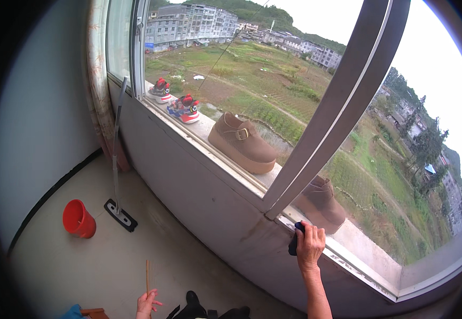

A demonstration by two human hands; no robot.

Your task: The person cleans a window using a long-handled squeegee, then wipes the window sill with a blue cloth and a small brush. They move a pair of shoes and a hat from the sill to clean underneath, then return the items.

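My right hand (311,245) grips a dark cloth (293,244) and presses it on the window's bottom track (354,269), just right of the middle frame post (336,107). Low in the view, my left hand (147,304) holds a thin wooden stick (148,273) that points upward; some of its fingers are spread. Behind the glass near my right hand stands a brown buckled shoe (328,207) on the outer ledge. Its likely mate, a thick-soled brown shoe (243,144), sits left of the post.
Two small red-and-blue sneakers (160,91) (184,108) stand farther left on the ledge. A red bucket (80,221) and a long-handled floor brush (120,215) are on the floor by the curtain (99,79). A wooden piece (94,313) with blue material lies at the bottom edge.
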